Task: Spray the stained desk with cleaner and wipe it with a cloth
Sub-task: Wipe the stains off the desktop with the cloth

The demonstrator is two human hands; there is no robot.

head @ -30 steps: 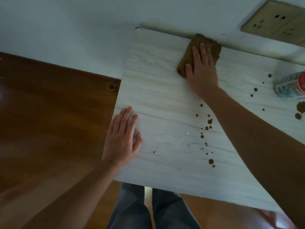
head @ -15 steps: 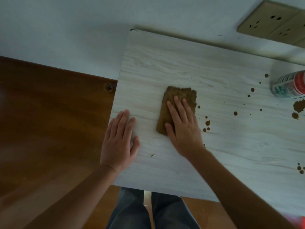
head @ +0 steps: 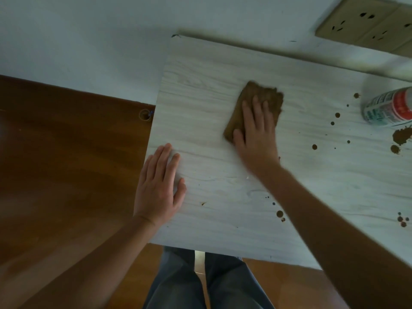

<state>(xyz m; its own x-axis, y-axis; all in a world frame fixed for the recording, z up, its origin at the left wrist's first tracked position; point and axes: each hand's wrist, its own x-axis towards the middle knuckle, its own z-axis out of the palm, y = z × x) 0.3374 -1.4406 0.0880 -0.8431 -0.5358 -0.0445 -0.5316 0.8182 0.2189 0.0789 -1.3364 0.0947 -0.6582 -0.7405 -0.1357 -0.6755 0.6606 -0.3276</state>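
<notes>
Desk [head: 211,219], can [head: 389,107]: label unreadable

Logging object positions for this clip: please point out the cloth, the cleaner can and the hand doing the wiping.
cloth [head: 249,101]: head view, on its bare far part beyond the fingers.
cleaner can [head: 388,109]: head view, on its label, at the right edge.
right hand [head: 257,132]: head view, on the back of the hand, pressed flat on the cloth.

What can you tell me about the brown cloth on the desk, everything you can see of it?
The cloth is a brown, roughly rectangular pad that looks folded, its far edge ragged and blurred. It lies flat on the pale wood-grain desk, near the middle of the cleaned left part. The right hand presses on it, open, fingers spread over its near half. Nothing else touches it; the stains and the spray can lie off to the right.
</notes>
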